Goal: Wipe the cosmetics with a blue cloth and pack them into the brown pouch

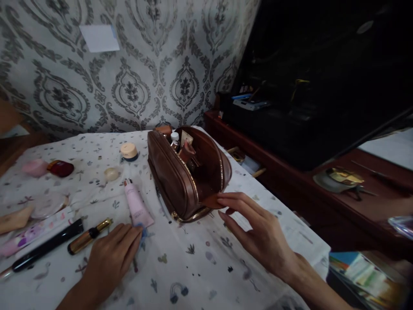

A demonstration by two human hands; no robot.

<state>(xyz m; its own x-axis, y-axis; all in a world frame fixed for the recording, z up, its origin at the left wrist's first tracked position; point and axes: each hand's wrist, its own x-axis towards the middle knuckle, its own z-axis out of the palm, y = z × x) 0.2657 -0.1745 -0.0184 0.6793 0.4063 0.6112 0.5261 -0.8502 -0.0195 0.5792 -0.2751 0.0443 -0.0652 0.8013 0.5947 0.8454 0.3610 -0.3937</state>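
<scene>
A brown zip-up makeup bag (171, 181) stands unzipped on the cloth, with a white-capped bottle (174, 137) and other small items inside. My right hand (258, 232) pinches the brown leather tab at the bag's near end. Lower left, my left hand (111, 252) is closed, palm down, just above the cloth. At its fingertips shows a blurred small blue thing (143, 231), whose kind I cannot make out. A pink squeeze tube (137, 202) lies right beside those fingers. To their left is a gold and black cosmetic tube (88, 237).
Along the left lie a black wand-like tool (48, 243), a pink and white tube (37, 232), a dark red item (61, 168) and a cream-lidded jar (129, 151). The patterned tablecloth (193, 280) ends at a dark red cabinet (274, 172) with a large black panel.
</scene>
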